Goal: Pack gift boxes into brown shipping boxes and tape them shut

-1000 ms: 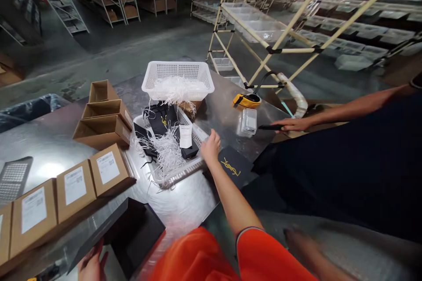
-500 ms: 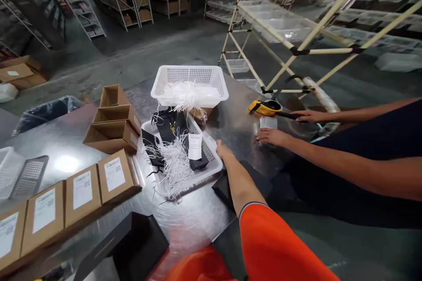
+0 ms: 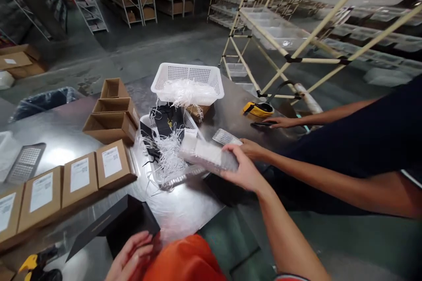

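Observation:
My right hand (image 3: 244, 169) grips a bubble-wrapped box (image 3: 207, 153), pale on top with greyish sides and blurred by motion. This package is over the right part of a white basket (image 3: 171, 181), which contains black boxes (image 3: 168, 120) and white shredded paper (image 3: 173, 153). At the bottom, my left hand (image 3: 133, 257) has its fingers loosely spread beside an open black box (image 3: 121, 224) with its lid up. Just past my right hand, a co-worker's hand (image 3: 252, 149) holds another bubble-wrapped package (image 3: 227, 137).
A second white basket (image 3: 187, 72) of shredded paper stands behind. Labelled cartons (image 3: 79, 178) line the left, with open cartons (image 3: 112, 125) beyond. The co-worker's other hand (image 3: 283, 122) touches a black handle near a yellow-and-black tool (image 3: 257, 109). A pipe rack (image 3: 280, 59) stands at right.
My right hand has come from the basket's right edge and now holds the wrapped box. My left hand has entered at the bottom. The co-worker's nearer hand has moved left with a wrapped package.

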A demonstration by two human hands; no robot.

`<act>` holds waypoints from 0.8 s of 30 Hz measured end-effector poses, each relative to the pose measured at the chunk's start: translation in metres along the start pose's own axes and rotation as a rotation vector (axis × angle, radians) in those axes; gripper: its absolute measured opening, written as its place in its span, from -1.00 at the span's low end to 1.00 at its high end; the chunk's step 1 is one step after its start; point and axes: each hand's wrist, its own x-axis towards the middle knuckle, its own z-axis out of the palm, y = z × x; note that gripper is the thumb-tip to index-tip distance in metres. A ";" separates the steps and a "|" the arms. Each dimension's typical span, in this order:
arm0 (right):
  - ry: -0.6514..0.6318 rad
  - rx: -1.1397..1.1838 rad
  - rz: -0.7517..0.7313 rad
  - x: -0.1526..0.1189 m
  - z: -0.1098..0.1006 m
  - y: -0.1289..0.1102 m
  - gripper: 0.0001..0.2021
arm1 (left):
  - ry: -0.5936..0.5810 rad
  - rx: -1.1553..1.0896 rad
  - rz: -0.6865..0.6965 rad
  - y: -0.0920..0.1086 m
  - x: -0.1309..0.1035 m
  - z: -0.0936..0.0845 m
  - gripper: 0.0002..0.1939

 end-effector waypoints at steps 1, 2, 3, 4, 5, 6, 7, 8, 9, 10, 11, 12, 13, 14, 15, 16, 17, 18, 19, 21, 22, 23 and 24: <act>-0.080 0.048 -0.070 -0.017 0.008 -0.015 -0.47 | -0.104 -0.070 -0.002 0.013 -0.002 0.014 -0.12; -0.160 0.085 -0.151 -0.031 0.018 -0.029 -0.47 | -0.183 -0.152 0.012 0.026 -0.005 0.025 -0.10; -0.238 0.114 -0.237 -0.042 0.030 -0.041 -0.47 | -0.220 -0.220 0.041 0.038 -0.008 0.034 -0.09; -0.308 0.136 -0.322 -0.051 0.044 -0.052 -0.48 | -0.211 -0.245 0.048 0.047 -0.010 0.040 -0.09; -0.365 0.155 -0.398 -0.059 0.059 -0.059 -0.50 | -0.179 -0.217 0.038 0.052 -0.012 0.042 -0.13; -0.410 0.175 -0.451 -0.065 0.074 -0.064 -0.52 | -0.119 -0.178 0.039 0.054 -0.015 0.041 -0.18; -0.448 0.200 -0.471 -0.069 0.088 -0.066 -0.52 | -0.056 -0.138 0.045 0.052 -0.017 0.038 -0.24; -0.475 0.236 -0.454 -0.073 0.101 -0.066 -0.51 | 0.000 -0.109 0.057 0.047 -0.019 0.032 -0.30; -0.492 0.285 -0.397 -0.077 0.113 -0.063 -0.46 | 0.047 -0.103 0.074 0.039 -0.021 0.025 -0.34; -0.505 0.349 -0.301 -0.080 0.123 -0.058 -0.39 | 0.079 -0.117 0.089 0.031 -0.023 0.018 -0.37; -0.517 0.424 -0.170 -0.085 0.132 -0.053 -0.32 | 0.097 -0.139 0.096 0.023 -0.024 0.011 -0.39; -0.531 0.506 -0.019 -0.089 0.139 -0.046 -0.28 | 0.106 -0.153 0.096 0.015 -0.024 0.006 -0.40; -0.553 0.587 0.135 -0.095 0.146 -0.039 -0.26 | 0.107 -0.149 0.093 0.008 -0.022 0.003 -0.40; -0.581 0.659 0.278 -0.101 0.152 -0.033 -0.27 | 0.098 -0.128 0.091 0.002 -0.018 0.002 -0.41; -0.608 0.715 0.400 -0.107 0.157 -0.026 -0.29 | 0.086 -0.098 0.093 -0.004 -0.012 0.003 -0.42; -0.614 0.753 0.494 -0.113 0.163 -0.019 -0.30 | 0.075 -0.062 0.104 -0.009 -0.003 0.006 -0.44; -0.593 0.777 0.559 -0.117 0.168 -0.012 -0.31 | 0.069 -0.014 0.128 -0.015 0.007 0.010 -0.46; -0.549 0.791 0.599 -0.121 0.172 -0.003 -0.33 | 0.074 0.049 0.160 -0.021 0.019 0.015 -0.48; -0.489 0.801 0.621 -0.123 0.176 0.006 -0.36 | 0.088 0.132 0.205 -0.026 0.031 0.019 -0.49; -0.391 0.805 0.633 -0.123 0.183 0.029 -0.40 | 0.135 0.380 0.307 -0.038 0.052 0.024 -0.49; -0.367 0.787 0.636 -0.121 0.185 0.041 -0.40 | 0.158 0.539 0.369 -0.043 0.059 0.023 -0.48; -0.354 0.750 0.642 -0.118 0.186 0.053 -0.38 | 0.171 0.711 0.432 -0.047 0.063 0.021 -0.48; -0.345 0.693 0.648 -0.115 0.187 0.064 -0.37 | 0.164 0.888 0.497 -0.051 0.065 0.017 -0.49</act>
